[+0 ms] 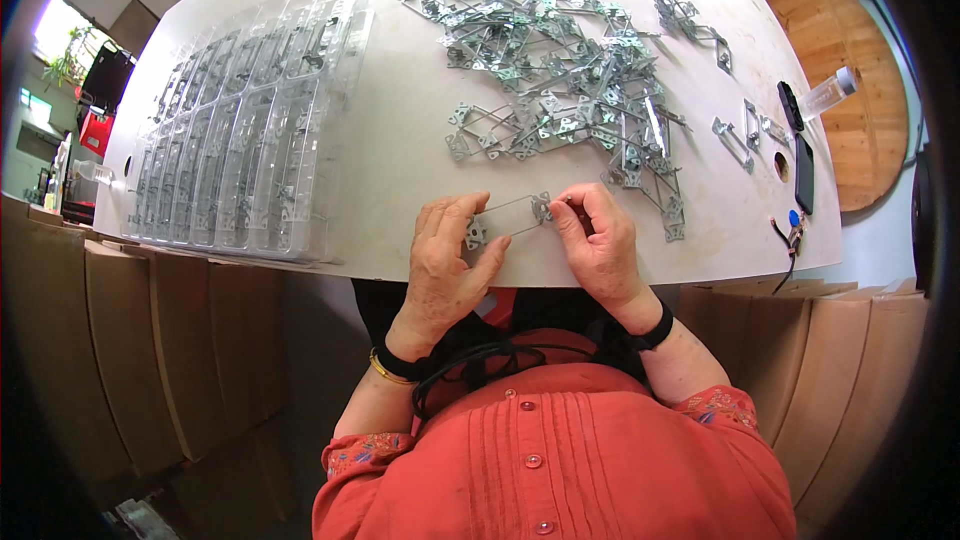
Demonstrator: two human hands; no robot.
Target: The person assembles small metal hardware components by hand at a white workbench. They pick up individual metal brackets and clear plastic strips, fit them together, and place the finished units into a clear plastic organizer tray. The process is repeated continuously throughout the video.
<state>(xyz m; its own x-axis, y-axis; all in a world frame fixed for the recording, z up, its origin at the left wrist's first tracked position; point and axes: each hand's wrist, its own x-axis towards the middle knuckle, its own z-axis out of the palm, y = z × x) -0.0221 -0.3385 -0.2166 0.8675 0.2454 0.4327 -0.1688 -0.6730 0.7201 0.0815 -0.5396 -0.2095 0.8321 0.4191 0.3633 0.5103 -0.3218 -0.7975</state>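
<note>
A grey metal bracket frame sits between the two hands above the near edge of the white table: two small perforated plates, cut with round holes and irregular outlines, stand at its ends, and two thin, straight rods run between them, leaving a long, open middle. The metal looks dull silver, and the frame slants slightly, its right end farther from the person's body. The left hand curves around the left plate with thumb and fingers apart; I cannot tell how firmly they press on it. The right hand has thumb and forefinger pinched together just beside the right plate, around a small dark piece, perhaps a pin or screw, though it is too small to be sure. Beyond the hands lies a tangled heap of similar metal frames, their rods crossing at every angle and some plates catching a greenish glint. A smaller cluster of frames lies to its right. On the left, clear plastic trays hold metal parts in long, narrow compartments. A black phone lies near the table's right edge.
</note>
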